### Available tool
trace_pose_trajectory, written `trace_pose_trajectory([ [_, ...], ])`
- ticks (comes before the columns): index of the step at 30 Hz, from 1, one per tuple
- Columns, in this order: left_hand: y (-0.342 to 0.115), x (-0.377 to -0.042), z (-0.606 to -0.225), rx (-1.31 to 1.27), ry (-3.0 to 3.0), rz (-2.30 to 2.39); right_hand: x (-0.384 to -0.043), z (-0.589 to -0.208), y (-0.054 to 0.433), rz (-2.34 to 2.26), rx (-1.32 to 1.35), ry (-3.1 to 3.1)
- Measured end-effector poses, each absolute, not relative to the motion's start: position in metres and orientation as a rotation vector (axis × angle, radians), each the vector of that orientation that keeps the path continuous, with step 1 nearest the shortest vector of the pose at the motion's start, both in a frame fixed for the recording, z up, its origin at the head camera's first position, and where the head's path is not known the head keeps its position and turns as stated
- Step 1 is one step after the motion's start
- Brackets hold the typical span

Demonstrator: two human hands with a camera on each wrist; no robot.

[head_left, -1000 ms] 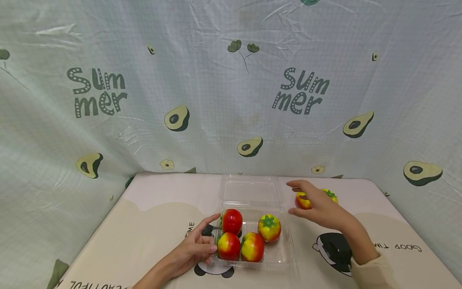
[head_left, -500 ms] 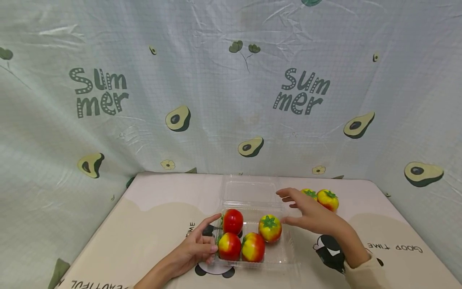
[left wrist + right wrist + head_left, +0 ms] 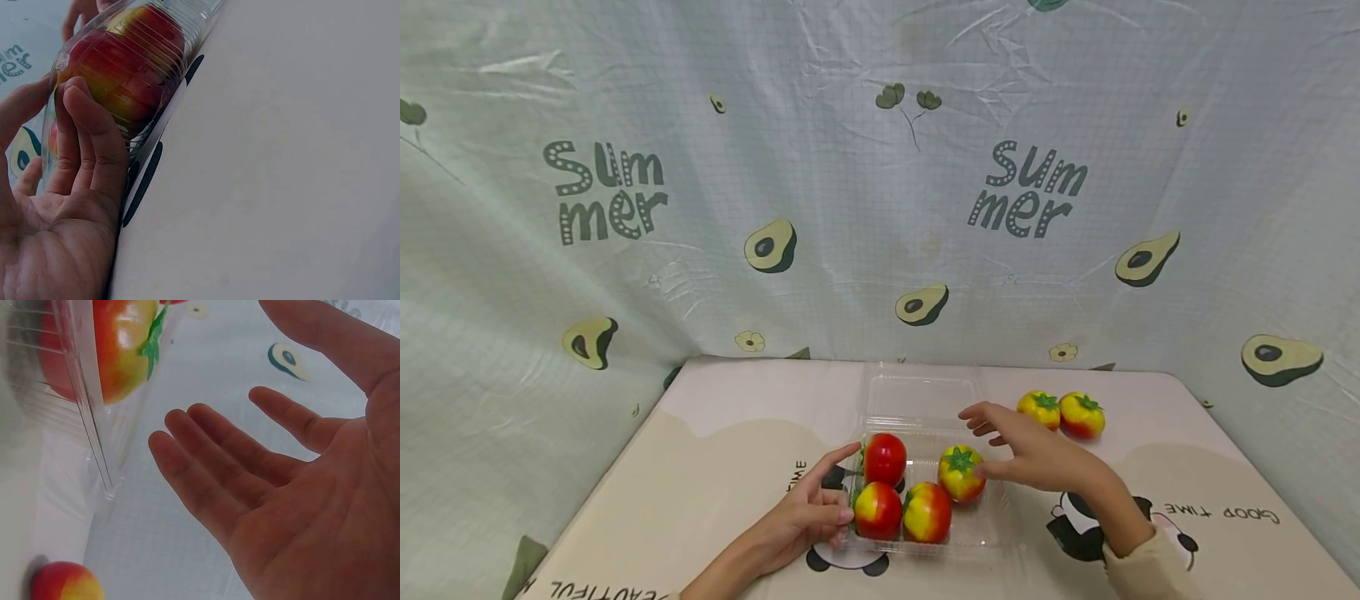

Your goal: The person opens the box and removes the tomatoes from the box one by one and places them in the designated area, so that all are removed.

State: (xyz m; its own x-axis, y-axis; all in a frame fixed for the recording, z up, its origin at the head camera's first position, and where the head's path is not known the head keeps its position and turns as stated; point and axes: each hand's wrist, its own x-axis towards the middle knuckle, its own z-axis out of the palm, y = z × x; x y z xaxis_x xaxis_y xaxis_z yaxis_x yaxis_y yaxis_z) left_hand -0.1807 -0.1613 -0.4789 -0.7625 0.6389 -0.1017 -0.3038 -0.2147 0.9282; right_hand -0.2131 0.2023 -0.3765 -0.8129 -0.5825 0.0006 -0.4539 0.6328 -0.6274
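Note:
A clear plastic clamshell box [image 3: 973,533] stands with its lid folded back behind it. Several red-and-yellow toy tomatoes sit inside: a red one [image 3: 885,458] at the far left, two at the near edge, including a left one [image 3: 877,511], and one with a green star-shaped top [image 3: 961,472] at the right. My left hand [image 3: 797,518] holds the box's left side, thumb at the rim and fingers against the ribbed wall [image 3: 125,81]. Above the right side hovers my right hand [image 3: 1033,454], fingers loosely extended, palm bare in its wrist view; its thumb overlaps the right tomato in the head view.
Two more toy tomatoes lie behind the right hand, a left one [image 3: 1040,408] and a right one [image 3: 1082,416]. The lid [image 3: 922,398] lies flat toward the table's back edge. A printed cloth curtain [image 3: 850,208] rises behind the table [image 3: 715,467].
My right hand has moved left and nearer, from beside the two outer tomatoes to over the box's right side, uncovering them. My left hand stays at the box.

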Motion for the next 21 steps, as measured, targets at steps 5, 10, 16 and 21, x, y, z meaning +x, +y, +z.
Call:
trace_pose_trajectory([
  [5,-0.1624,-0.18,-0.4797,0.424,1.417,2.036,-0.2149,-0.3777,0.1979,-0.926,-0.849,2.625],
  [10,-0.162,-0.1799,-0.4802,0.421,1.412,2.037,-0.2138,-0.3775,0.1952,-0.926,-0.85,2.583],
  [16,-0.1624,-0.1799,-0.48,0.412,1.419,2.035,-0.2147,-0.3796,0.1928,-0.9,-0.847,2.567],
  [21,-0.1623,-0.18,-0.4804,0.416,1.423,2.035,-0.2169,-0.3821,0.1923,-0.86,-0.875,2.577],
])
